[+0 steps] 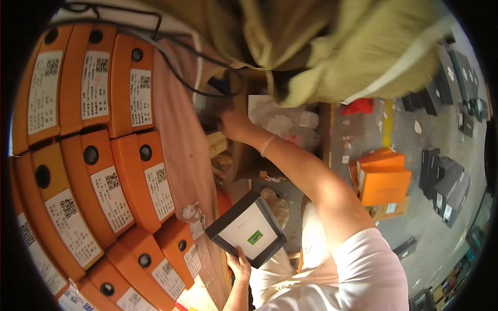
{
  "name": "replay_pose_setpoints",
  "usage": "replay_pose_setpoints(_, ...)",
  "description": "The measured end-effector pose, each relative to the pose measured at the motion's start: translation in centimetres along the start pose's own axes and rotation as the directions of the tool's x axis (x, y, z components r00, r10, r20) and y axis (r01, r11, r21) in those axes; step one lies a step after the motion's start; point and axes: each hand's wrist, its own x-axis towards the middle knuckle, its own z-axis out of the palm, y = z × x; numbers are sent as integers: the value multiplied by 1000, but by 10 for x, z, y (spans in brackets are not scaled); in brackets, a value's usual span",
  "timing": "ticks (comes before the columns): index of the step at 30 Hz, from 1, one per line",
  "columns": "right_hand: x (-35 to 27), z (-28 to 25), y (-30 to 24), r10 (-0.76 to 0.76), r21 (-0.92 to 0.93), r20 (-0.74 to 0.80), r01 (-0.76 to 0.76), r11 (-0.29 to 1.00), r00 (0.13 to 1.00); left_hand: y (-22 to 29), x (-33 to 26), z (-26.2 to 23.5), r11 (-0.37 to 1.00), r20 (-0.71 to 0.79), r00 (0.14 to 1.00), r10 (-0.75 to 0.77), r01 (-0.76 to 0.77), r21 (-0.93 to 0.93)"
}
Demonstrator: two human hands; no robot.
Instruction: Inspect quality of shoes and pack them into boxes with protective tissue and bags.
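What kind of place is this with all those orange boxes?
Probably a stockroom or warehouse for boxed goods, maybe shoes. Stacked orange boxes with white labels fill one side, more orange boxes and dark boxes lie on the floor, and the left hand holds a dark box with a white face.

Stacked orange boxes (pixel 98 155) fill the left side, each with a white label (pixel 111 193) and a black round hole on its end. The left hand (pixel 239 263) holds a dark-rimmed white box (pixel 246 229) bearing a small green sticker (pixel 254 237). 2 orange boxes (pixel 381 179) and dark grey boxes (pixel 446 184) lie on the floor at right.
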Motion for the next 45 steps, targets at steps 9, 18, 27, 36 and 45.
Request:
replay_pose_setpoints(9, 131, 94, 59, -238, -562, 137, 273, 781, 962, -59, -11, 37, 987, 20, 991, -129, 126, 103)
replay_pose_setpoints(18, 130, 71, 49, -233, -570, 259, 343, 747, 937, -46, -9, 40, 980, 100, 982, -159, 145, 136)
replay_pose_setpoints(27, 139, 52, 40, -261, -584, 302, 395, 710, 917, -25, -9, 48, 946, 151, 987, -53, 1, 325)
replay_pose_setpoints(36, 86, 13, -5, -305, -427, 279, 403, 810, 910, -36, -33, 35, 985, 211, 973, -91, 57, 161)
replay_pose_setpoints(45, 13, -80, -73, -407, -675, 64, 340, 654, 911, -3, -55, 6, 969, 287, 934, -211, 239, -63)
